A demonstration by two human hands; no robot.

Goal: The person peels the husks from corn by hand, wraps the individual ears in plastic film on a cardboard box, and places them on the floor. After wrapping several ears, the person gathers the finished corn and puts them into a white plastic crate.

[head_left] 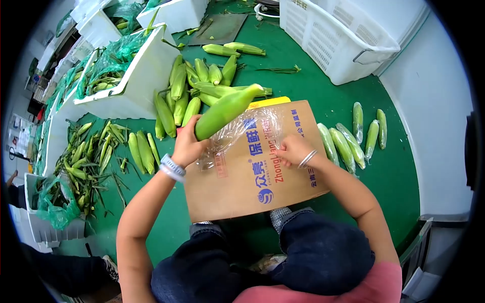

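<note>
My left hand (191,144) is wrapped round the thick end of a green corn cob in its husk (227,112), whose narrower end points up and right. Below the cob, clear plastic film (227,139) lies crumpled over a cardboard box (242,187) with printed lettering. Over the right part of the box, my right hand (294,150) pinches the edge of the film. A yellow object (270,102) shows behind the box's far edge.
Loose corn (178,83) is piled beyond the box; film-wrapped cobs (351,144) lie at right. Husk scraps (91,151) and white foam boxes (146,65) are at left. A white crate (333,50) stands at back right. Another person's leg (70,267) shows lower left.
</note>
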